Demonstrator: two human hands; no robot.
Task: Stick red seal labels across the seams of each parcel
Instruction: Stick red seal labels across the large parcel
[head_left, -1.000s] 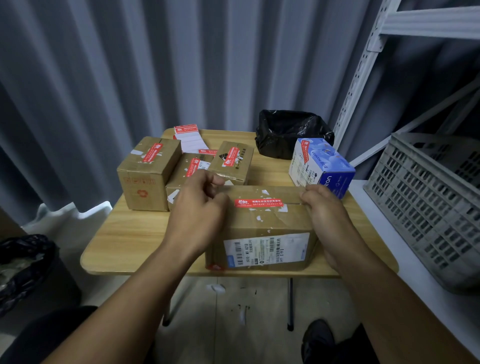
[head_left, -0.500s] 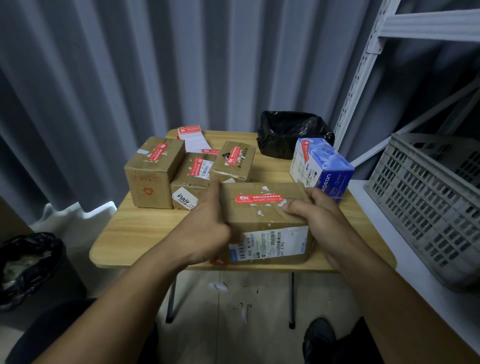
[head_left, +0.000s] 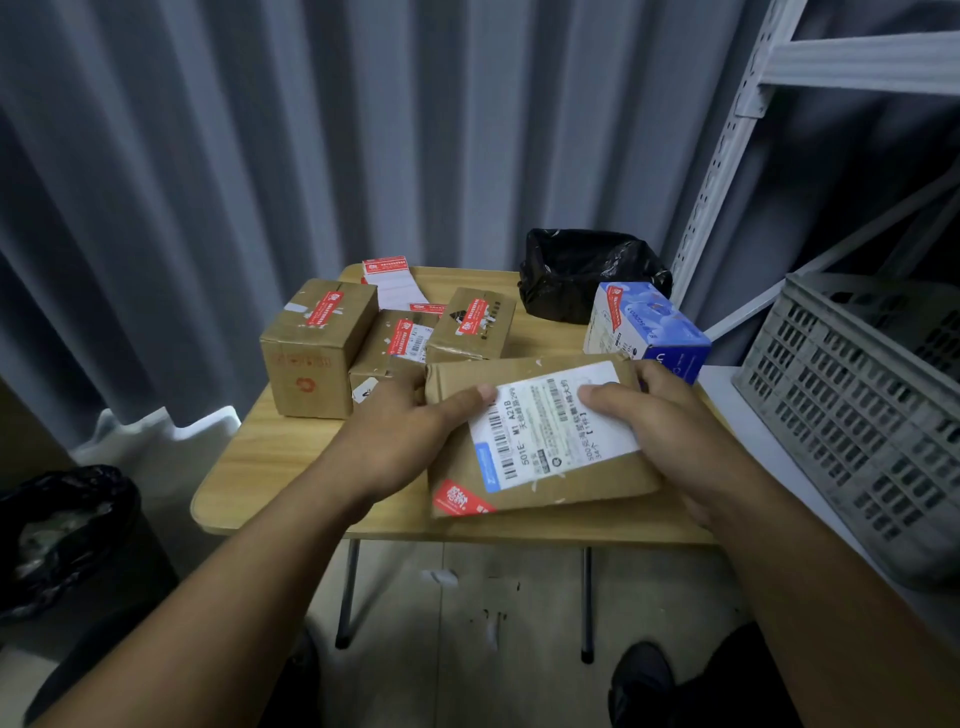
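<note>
A brown cardboard parcel (head_left: 571, 483) is held tilted over the near edge of a small wooden table (head_left: 291, 452); whether it touches the tabletop cannot be told. The left hand (head_left: 395, 441) grips its left edge with the thumb on top. The right hand (head_left: 670, 431) grips its right side, thumb pressed on a white shipping label (head_left: 550, 426).

That label reads "501E" and "M1 A218" beside barcodes; its smaller Chinese print is hard to read. A red seal label (head_left: 460, 501) with white characters wraps the parcel's near-left corner.

The step looks like turning the parcel over to check for an unsealed seam. The next move probably calls for resting it flat and freeing one hand to reach the stack of seal labels (head_left: 387, 278) at the table's far edge.

Three smaller brown boxes (head_left: 317, 348) beyond, to the left, each carry a red seal. A blue-and-white carton (head_left: 644, 327) stands to the right, its lettering partly hidden. A grey plastic crate (head_left: 857, 405) sits further right.
</note>
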